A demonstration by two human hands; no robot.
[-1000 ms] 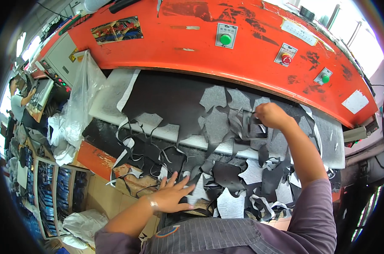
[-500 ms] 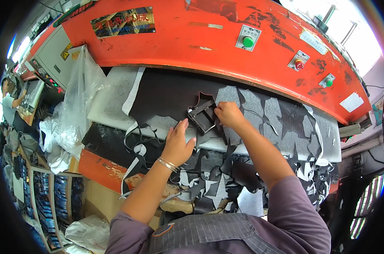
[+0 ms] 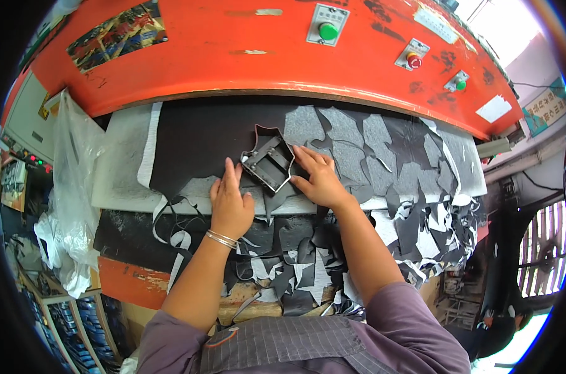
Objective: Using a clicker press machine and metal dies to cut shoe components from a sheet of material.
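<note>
A metal cutting die (image 3: pixel 272 159), an open frame with crossbars and a reddish upper rim, sits on a dark sheet (image 3: pixel 199 146) with a pale underside. It lies at the sheet's cut edge, beside pale grey gaps shaped like the die. My right hand (image 3: pixel 320 179) rests against the die's right side, fingers stretched along the edge and thumb apart near its lower corner. My left hand (image 3: pixel 231 202), with bracelets at the wrist, is open just left of the die. Its fingers lie flat near the sheet's lower edge, close to the die's left corner.
Beneath the sheet is a pale cutting board (image 3: pixel 124 162). An orange machine beam (image 3: pixel 227 68) spans the far side, with a green button (image 3: pixel 328 31) and a red button (image 3: pixel 414 60). Scrap strips (image 3: pixel 295 271) heap along the near edge. Clear plastic (image 3: pixel 77 181) hangs at left.
The view has shifted to the right. My right hand has gone from a closed grip on the die's edge to stretched fingers against its side. The die now lies flatter.
</note>
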